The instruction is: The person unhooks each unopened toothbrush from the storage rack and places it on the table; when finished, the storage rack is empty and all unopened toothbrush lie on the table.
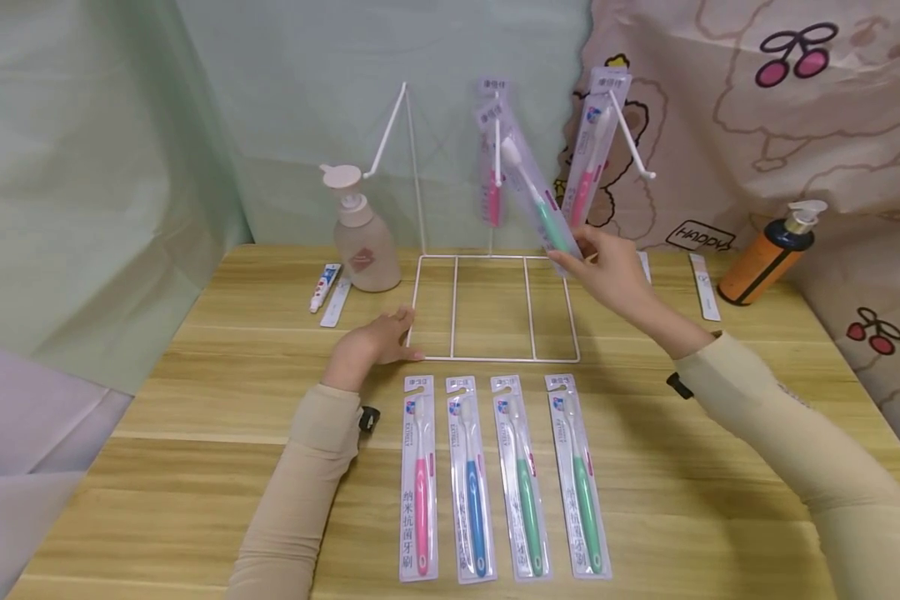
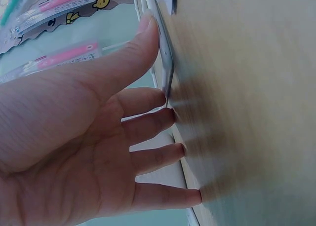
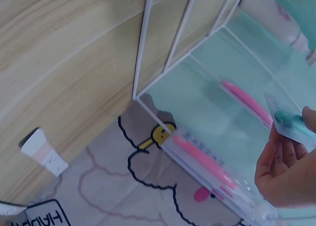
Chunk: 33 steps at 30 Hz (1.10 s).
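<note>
Right hand [image 1: 609,268] pinches toothbrush [image 1: 546,215], maybe hanging it on the hook [image 1: 498,162] above; needs soft sliding; left hand [image 1: 377,338], unclenched, touches rack [image 1: 495,360]

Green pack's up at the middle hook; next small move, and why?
I'd probably straighten the green toothbrush pack beneath the middle hook before letting go: its top overlaps the hook, but the right hand holds its lower end off to one side.

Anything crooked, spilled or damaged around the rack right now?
No spill or damage shows. One green toothbrush pack slants, its top by the middle hook, askew against the upright pink pack behind; the right hand holds the green one's lower end, so likely nothing's wrong.
</note>
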{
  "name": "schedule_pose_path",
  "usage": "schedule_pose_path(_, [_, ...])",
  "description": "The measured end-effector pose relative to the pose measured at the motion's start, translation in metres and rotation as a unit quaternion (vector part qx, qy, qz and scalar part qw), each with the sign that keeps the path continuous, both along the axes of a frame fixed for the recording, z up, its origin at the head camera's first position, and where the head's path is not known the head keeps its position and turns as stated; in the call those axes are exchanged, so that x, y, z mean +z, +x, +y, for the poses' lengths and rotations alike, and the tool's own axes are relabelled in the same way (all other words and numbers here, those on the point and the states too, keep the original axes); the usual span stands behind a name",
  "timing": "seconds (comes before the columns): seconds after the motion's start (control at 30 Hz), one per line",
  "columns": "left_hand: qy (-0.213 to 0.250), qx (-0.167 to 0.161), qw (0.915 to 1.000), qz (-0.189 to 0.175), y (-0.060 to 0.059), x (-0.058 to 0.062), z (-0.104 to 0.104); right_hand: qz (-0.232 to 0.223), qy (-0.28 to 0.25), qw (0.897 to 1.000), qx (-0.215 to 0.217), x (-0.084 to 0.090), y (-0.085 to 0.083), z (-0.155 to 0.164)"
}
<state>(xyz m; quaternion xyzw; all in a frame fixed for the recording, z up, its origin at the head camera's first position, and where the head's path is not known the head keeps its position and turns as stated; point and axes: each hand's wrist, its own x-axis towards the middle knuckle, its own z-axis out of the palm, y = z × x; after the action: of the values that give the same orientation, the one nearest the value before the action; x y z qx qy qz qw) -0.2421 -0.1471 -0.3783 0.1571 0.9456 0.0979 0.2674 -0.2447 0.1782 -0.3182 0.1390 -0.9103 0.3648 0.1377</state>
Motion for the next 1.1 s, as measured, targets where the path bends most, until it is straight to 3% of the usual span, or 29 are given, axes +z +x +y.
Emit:
schedule_pose_path(0.37, [-0.002,0.005,1.0,-0.003,0.001,0.002,0.002,0.032,0.022,0.999,0.004,0.009,0.037,0.023])
schedule_pose_path(0.53, [0.0,0.003,1.0,0.001,0.001,0.0,0.001,0.071,0.043,0.996,0.024,0.012,0.054,0.029])
schedule_pose_path(0.8, [0.004,0.009,1.0,0.0,0.002,0.001,0.0,0.087,0.057,0.994,0.037,0.015,0.078,0.034])
schedule_pose_path(1.1, [0.004,0.007,1.0,-0.001,0.003,0.002,0.001,0.131,0.043,0.99,0.043,0.019,0.101,0.037])
